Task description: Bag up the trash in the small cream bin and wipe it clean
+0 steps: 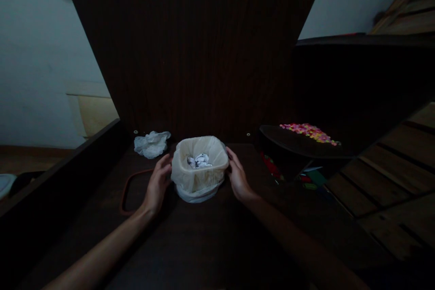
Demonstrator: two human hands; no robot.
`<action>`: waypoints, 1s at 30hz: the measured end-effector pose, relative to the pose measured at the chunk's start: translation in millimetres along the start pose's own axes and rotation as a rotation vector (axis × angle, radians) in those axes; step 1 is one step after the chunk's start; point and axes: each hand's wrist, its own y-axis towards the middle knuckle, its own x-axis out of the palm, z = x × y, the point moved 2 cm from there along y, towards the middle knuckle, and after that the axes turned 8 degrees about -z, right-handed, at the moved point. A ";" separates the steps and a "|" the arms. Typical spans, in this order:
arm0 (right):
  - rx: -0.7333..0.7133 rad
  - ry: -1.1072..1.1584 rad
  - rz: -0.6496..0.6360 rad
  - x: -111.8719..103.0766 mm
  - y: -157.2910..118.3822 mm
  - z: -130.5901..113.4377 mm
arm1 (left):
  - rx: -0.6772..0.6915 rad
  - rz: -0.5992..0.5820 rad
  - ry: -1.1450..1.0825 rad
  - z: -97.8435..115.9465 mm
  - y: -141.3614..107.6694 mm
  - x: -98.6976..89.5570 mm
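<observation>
A small waste bin point(200, 186) stands upright on the dark wooden surface, lined with a thin whitish plastic bag folded over its rim. Crumpled paper point(200, 160) with dark marks lies inside it. My left hand point(159, 183) is against the bin's left side, its fingers slightly bent. On the opposite side, my right hand point(238, 177) has its fingers at the rim and wall, so the bin sits between both hands. Left of it lies a brown rounded ring frame point(125, 195), partly hidden behind my left hand and forearm. A crumpled clear plastic bag point(152, 144) rests behind that hand.
A tall dark wooden panel point(204, 54) rises right behind the bin. A low dark side board point(61, 167) runs along the left. At the right, a dark shelf point(272, 133) carries a string of pink and yellow flowers point(311, 132), with small colourful items point(311, 179) below. Wooden slats point(370, 181) lie further right.
</observation>
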 end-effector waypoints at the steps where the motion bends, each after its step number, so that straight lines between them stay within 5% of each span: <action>1: 0.001 -0.042 -0.016 -3.2 -1.3 1.9 | -0.001 -0.022 0.062 -1.1 -5.3 -2.8; 5: 0.037 -0.164 -0.035 -24.5 -14.1 8.8 | 0.023 -0.089 0.408 -7.6 -21.8 -12.8; 8: 0.016 -0.394 -0.194 -36.6 -28.0 5.5 | 0.097 -0.181 0.704 -9.2 -30.8 -13.5; 13: -0.209 -0.796 -0.320 -38.0 -48.0 -14.3 | 0.271 -0.231 0.999 -3.0 -37.9 -9.9; 25: -0.414 -1.005 -0.551 -13.0 -65.3 -17.3 | 0.399 -0.272 1.105 15.2 -37.5 11.3; 30: -0.347 -1.187 -0.604 -20.4 -65.8 -11.3 | 0.365 -0.389 1.226 5.9 -32.1 6.5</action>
